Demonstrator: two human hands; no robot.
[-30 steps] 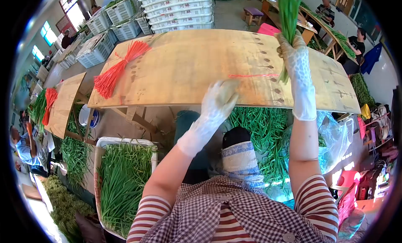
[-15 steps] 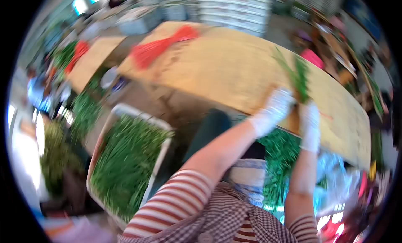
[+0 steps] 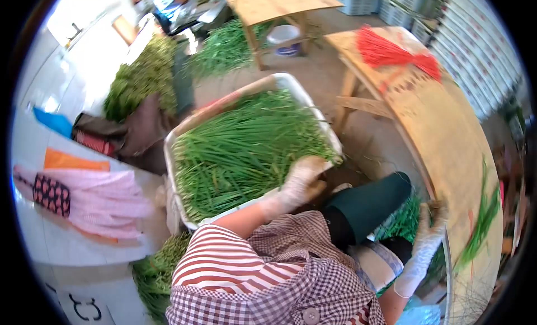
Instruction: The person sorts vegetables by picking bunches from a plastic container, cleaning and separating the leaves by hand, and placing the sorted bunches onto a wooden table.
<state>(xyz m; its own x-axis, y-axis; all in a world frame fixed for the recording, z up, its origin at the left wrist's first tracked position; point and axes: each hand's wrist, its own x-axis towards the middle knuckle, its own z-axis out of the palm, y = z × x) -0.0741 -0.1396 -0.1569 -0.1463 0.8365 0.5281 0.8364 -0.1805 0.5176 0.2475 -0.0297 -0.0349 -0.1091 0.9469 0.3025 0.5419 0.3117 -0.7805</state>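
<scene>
My left hand (image 3: 305,182), in a whitish glove with brown-stained fingertips, is at the near right corner of a white crate (image 3: 321,123). Its fingers are apart across the rim; whether they press on it I cannot tell. Long green chives (image 3: 240,146) fill the crate, laid mostly sideways. My right hand (image 3: 429,227), gloved too, is beside the near edge of the wooden table (image 3: 442,140), with fingers spread and nothing in them. To its right, a small bunch of chives (image 3: 482,227) lies loose on the tabletop.
Red ties (image 3: 391,51) lie at the table's far end. A second wooden table (image 3: 285,3) and a white bucket (image 3: 284,39) stand farther back. More greens (image 3: 142,79) are heaped at the left, near a pink garment (image 3: 103,196). Stacked white crates (image 3: 481,51) rise at upper right.
My view has turned left toward the crate. The bunch of chives has left my hands and lies on the table. My left hand has moved across to the crate's rim; my right has drawn back.
</scene>
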